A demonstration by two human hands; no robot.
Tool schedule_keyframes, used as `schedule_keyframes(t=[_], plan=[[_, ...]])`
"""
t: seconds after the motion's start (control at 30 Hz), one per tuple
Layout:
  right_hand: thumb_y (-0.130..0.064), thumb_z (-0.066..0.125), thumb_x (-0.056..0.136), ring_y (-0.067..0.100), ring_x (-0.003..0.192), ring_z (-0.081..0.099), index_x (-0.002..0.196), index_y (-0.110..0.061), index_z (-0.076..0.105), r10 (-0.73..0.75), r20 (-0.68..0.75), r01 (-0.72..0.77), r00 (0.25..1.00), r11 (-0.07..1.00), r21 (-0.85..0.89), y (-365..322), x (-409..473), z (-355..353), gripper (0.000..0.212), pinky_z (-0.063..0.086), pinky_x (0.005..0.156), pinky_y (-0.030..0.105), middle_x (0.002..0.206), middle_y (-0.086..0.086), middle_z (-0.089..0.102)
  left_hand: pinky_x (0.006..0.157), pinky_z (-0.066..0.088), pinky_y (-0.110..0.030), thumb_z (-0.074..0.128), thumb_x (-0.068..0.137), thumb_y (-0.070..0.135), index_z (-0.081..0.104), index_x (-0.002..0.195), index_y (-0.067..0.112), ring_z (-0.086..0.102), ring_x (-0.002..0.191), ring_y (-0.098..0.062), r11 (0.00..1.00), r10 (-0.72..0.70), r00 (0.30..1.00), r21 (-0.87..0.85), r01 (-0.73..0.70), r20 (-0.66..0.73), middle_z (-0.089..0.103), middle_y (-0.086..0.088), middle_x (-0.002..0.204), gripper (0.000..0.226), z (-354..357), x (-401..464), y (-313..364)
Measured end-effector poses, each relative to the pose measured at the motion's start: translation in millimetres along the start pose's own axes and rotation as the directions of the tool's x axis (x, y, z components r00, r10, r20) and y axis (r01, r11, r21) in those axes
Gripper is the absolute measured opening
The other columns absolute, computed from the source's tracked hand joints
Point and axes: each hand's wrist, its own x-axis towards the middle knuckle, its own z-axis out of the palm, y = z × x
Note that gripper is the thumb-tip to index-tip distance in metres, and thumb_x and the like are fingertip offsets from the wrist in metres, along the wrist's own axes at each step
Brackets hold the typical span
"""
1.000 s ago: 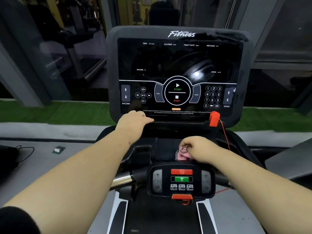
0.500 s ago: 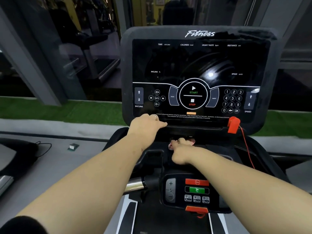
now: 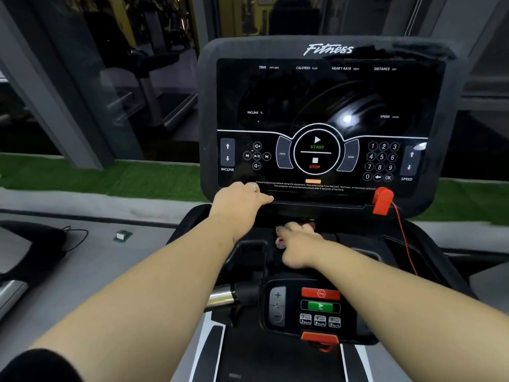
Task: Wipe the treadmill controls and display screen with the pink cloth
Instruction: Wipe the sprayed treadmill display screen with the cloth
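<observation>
The right hand (image 3: 298,245) grips the pink cloth (image 3: 281,241) below the screen (image 3: 330,106); wiping has not reached it. The left hand (image 3: 239,199) rests relaxed on the console ledge (image 3: 316,201). Next: lift cloth to screen.

Right hand (image 3: 298,245) is further forward than a second ago: then it sat just above the lower control pad (image 3: 319,307) with the pink cloth (image 3: 281,241) bunched under its fingers; now it lies in the dark recess just below the display console (image 3: 327,119), well apart from the pad. Hand is motion-blurred. Less cloth shows: only a pink edge at the hand's left side and fingertips.
</observation>
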Motion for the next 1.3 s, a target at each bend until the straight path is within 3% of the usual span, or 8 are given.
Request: schedule_keyframes(t=[0.07,0.2,0.4,0.57,0.73,0.9,1.2,1.3], plan=[[-0.026,0.048,0.097,0.034,0.148,0.023,0.163,-0.025,0.02,-0.047,0.028,0.048,0.998,0.999,-0.006,-9,3,0,0.071,0.03,0.12,0.043,0.168,-0.003,0.015,0.079,0.053,-0.037,0.048,0.094,0.001,0.041,0.149,0.053,0.05,0.116,-0.02,1.0,-0.005,1.0,-0.002,0.005,0.001,0.05,0.01,0.14,0.076,0,0,-1],[-0.014,0.052,0.098,0.023,0.137,0.048,0.145,-0.024,0.058,-0.091,0.171,0.081,0.981,0.995,0.065,19,-1,-13,0.048,0.039,0.108,0.024,0.15,0.001,0.053,0.077,0.052,-0.036,0.047,0.093,-0.001,0.042,0.148,0.053,0.05,0.116,-0.02,1.0,-0.01,1.0,-0.02,0.01,-0.003,0.051,0.01,0.14,0.077,0,0,-1],[-0.024,0.051,0.099,0.028,0.129,0.052,0.133,-0.022,0.065,-0.126,-0.066,0.125,0.99,0.992,-0.025,20,8,0,0.037,0.04,0.11,0.033,0.14,-0.002,0.057,0.076,0.05,-0.034,0.048,0.093,-0.001,0.044,0.147,0.053,0.05,0.115,-0.02,1.0,-0.009,1.0,-0.021,0.009,-0.028,0.052,0.011,0.139,0.077,2,0,-1],[0.005,0.059,0.088,0.016,0.102,0.07,0.115,-0.021,0.079,-0.159,0.072,0.147,0.985,0.977,0.157,27,-19,-10,0.042,0.054,0.084,0.022,0.114,-0.003,0.076,0.076,0.053,-0.037,0.051,0.096,0.004,0.044,0.145,0.056,0.053,0.115,-0.021,1.0,-0.014,0.999,-0.004,0.013,-0.04,0.052,0.01,0.139,0.072,0,0,-2],[0.005,0.061,0.084,0.006,0.07,0.066,0.081,-0.023,0.08,-0.046,-0.154,0.113,0.987,0.882,0.458,45,-39,-20,0.034,0.055,0.07,0.022,0.08,-0.004,0.077,0.076,0.054,-0.038,0.055,0.094,0.003,0.046,0.144,0.056,0.055,0.115,-0.022,0.999,-0.039,0.998,-0.007,0.038,-0.043,0.054,0.01,0.138,0.073,1,-2,3],[-0.011,0.069,0.096,0.002,0.089,0.067,0.112,-0.026,0.079,-0.187,-0.062,0.195,0.98,0.871,0.451,26,-37,-6,0.025,0.048,0.079,0.015,0.1,-0.01,0.075,0.076,0.054,-0.038,0.054,0.094,0.002,0.047,0.143,0.055,0.054,0.115,-0.021,0.999,-0.035,0.999,-0.023,0.035,-0.036,0.054,0.01,0.137,0.073,-2,-2,5],[0.003,0.044,0.098,0.023,0.085,0.071,0.119,-0.035,0.067,-0.098,-0.347,0.277,0.933,0.811,0.515,22,-20,-9,0.049,0.064,0.072,0.034,0.111,0.007,0.066,0.075,0.049,-0.035,0.054,0.096,0.006,0.047,0.145,0.054,0.053,0.115,-0.021,0.999,-0.023,0.999,-0.028,0.022,-0.048,0.053,0.01,0.138,0.069,3,-1,3],[-0.01,0.05,0.1,0.028,0.086,0.069,0.118,-0.045,0.056,-0.166,-0.353,0.262,0.921,0.934,0.244,23,-11,-1,0.04,0.062,0.075,0.049,0.107,0.004,0.059,0.073,0.046,-0.034,0.053,0.096,0.007,0.046,0.145,0.054,0.052,0.114,-0.021,0.999,-0.022,0.999,-0.031,0.021,-0.043,0.052,0.01,0.138,0.068,3,0,1]])
